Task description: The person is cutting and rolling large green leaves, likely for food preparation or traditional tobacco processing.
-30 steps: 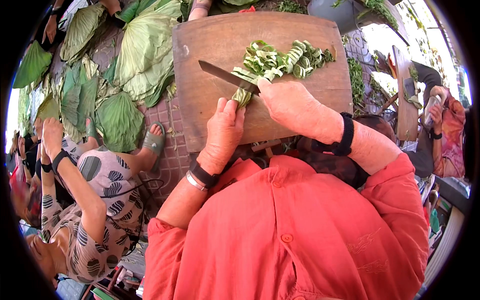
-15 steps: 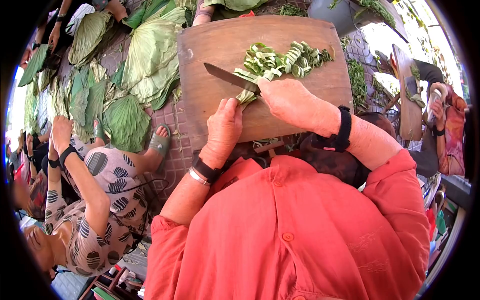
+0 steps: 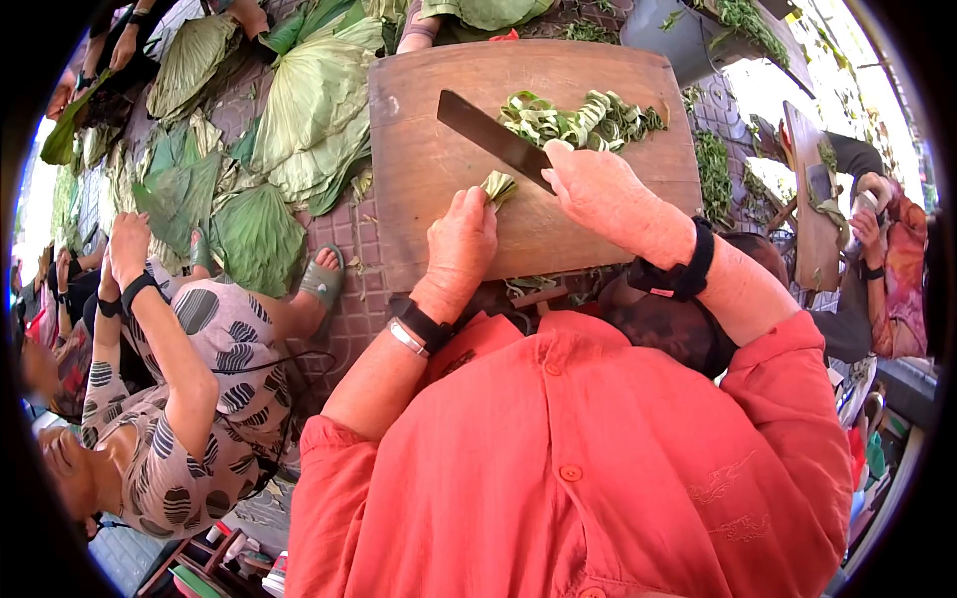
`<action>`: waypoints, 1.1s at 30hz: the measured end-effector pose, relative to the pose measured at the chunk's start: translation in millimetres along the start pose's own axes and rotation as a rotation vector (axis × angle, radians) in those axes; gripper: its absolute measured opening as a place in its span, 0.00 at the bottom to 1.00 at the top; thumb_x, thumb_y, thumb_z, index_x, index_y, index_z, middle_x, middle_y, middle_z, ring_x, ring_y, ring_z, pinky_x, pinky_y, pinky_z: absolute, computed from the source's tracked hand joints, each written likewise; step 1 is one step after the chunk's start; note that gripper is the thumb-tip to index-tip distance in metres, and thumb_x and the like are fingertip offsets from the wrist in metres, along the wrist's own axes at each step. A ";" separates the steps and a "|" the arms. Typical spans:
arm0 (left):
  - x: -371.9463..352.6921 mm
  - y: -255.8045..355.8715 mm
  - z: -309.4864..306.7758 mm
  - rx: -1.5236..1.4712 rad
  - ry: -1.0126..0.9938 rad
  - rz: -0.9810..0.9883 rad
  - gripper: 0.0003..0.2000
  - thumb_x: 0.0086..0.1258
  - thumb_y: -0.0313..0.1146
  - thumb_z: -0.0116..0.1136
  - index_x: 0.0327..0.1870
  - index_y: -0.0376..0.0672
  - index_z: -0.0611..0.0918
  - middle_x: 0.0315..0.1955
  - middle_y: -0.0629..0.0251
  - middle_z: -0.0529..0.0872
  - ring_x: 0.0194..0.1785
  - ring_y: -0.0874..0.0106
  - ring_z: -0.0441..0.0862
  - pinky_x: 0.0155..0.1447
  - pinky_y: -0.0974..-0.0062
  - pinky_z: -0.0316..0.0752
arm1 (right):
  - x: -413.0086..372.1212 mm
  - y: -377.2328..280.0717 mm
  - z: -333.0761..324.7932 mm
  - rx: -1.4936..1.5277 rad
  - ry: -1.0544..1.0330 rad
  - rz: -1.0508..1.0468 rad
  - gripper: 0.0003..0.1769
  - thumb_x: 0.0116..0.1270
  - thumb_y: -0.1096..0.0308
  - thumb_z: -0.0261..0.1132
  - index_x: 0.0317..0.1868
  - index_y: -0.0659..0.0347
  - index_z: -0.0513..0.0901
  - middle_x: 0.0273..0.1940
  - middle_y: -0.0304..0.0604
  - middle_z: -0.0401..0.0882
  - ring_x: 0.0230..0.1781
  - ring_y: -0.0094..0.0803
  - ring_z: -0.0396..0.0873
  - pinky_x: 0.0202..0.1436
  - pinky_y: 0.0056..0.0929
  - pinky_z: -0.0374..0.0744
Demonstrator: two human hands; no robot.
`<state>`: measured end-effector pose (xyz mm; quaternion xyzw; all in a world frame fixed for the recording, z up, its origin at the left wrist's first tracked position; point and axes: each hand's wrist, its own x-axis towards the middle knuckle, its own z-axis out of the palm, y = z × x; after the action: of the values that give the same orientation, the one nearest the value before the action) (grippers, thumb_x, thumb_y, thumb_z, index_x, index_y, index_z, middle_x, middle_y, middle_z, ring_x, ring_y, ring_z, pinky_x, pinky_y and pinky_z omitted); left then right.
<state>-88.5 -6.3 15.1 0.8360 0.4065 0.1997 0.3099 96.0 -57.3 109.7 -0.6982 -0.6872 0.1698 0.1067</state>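
Note:
My right hand grips the handle of a broad-bladed knife, its blade slanting up and left above a wooden cutting board. The handle is hidden in my fingers. Closed around a short rolled bundle of green leaf, my left hand rests on the board near its lower left part. The cut end of the roll pokes out past my fingertips, a little apart from the blade. A heap of sliced leaf strips lies along the board's upper right.
Large flat green leaves cover the brick paving at upper left. A person in a patterned top sits on my left. Another person is at the far right beside a second board. A grey bucket stands behind my board.
The knife has lifted away from the leaf roll and shifted right and up. My left hand still holds the roll, which now stands apart from the strips.

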 end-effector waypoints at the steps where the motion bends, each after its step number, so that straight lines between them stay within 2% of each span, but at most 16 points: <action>1: 3.7 3.5 1.8 -0.012 -0.005 -0.029 0.04 0.66 0.30 0.53 0.39 0.43 0.74 0.36 0.55 0.80 0.35 0.48 0.79 0.38 0.54 0.75 | -3.5 -3.3 -3.2 0.002 -0.014 0.018 0.04 0.64 0.73 0.54 0.35 0.66 0.70 0.24 0.56 0.78 0.28 0.52 0.81 0.30 0.46 0.77; 6: 19.2 12.1 9.3 0.020 -0.034 -0.055 0.04 0.66 0.30 0.52 0.39 0.42 0.74 0.37 0.53 0.80 0.36 0.47 0.79 0.39 0.53 0.74 | -9.4 -1.6 0.8 -0.031 -0.076 0.088 0.04 0.62 0.74 0.54 0.36 0.66 0.69 0.23 0.54 0.78 0.27 0.52 0.81 0.30 0.45 0.78; 18: 19.9 7.4 12.3 -0.014 -0.011 0.001 0.04 0.66 0.30 0.53 0.38 0.43 0.74 0.37 0.54 0.80 0.34 0.47 0.79 0.37 0.53 0.74 | 33.7 -10.9 18.3 -0.059 -0.051 -0.058 0.07 0.58 0.73 0.57 0.36 0.68 0.71 0.24 0.55 0.79 0.28 0.53 0.81 0.30 0.45 0.79; 20: 18.1 7.9 11.6 -0.009 0.006 -0.006 0.04 0.66 0.30 0.53 0.38 0.43 0.74 0.36 0.55 0.80 0.34 0.48 0.79 0.37 0.53 0.74 | 39.9 -8.1 18.5 -0.020 -0.046 -0.012 0.07 0.62 0.71 0.57 0.36 0.67 0.71 0.25 0.56 0.79 0.29 0.53 0.81 0.31 0.46 0.79; 23: 17.7 9.0 12.4 -0.005 0.019 -0.022 0.04 0.66 0.30 0.53 0.38 0.43 0.74 0.36 0.55 0.80 0.34 0.48 0.79 0.37 0.53 0.74 | 31.5 8.4 22.1 0.006 0.022 -0.008 0.07 0.66 0.70 0.55 0.36 0.66 0.71 0.25 0.56 0.79 0.28 0.53 0.81 0.31 0.46 0.78; 28: 18.6 8.9 13.9 0.003 0.007 -0.042 0.04 0.67 0.30 0.53 0.38 0.43 0.74 0.36 0.55 0.80 0.34 0.48 0.79 0.37 0.54 0.74 | 3.9 -1.5 -1.8 -0.013 -0.065 0.049 0.06 0.65 0.70 0.54 0.35 0.66 0.70 0.24 0.56 0.78 0.28 0.52 0.80 0.30 0.46 0.77; 33: 17.9 7.0 15.2 -0.005 0.007 -0.039 0.03 0.67 0.31 0.52 0.38 0.44 0.74 0.36 0.55 0.80 0.34 0.48 0.80 0.37 0.54 0.74 | -4.3 -5.8 3.5 -0.014 -0.101 0.049 0.05 0.63 0.73 0.54 0.37 0.66 0.69 0.23 0.55 0.78 0.28 0.52 0.80 0.30 0.46 0.77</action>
<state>-65.2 -0.7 10.3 0.8265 0.4231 0.1975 0.3144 89.3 -61.7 109.0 -0.7063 -0.6754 0.2025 0.0626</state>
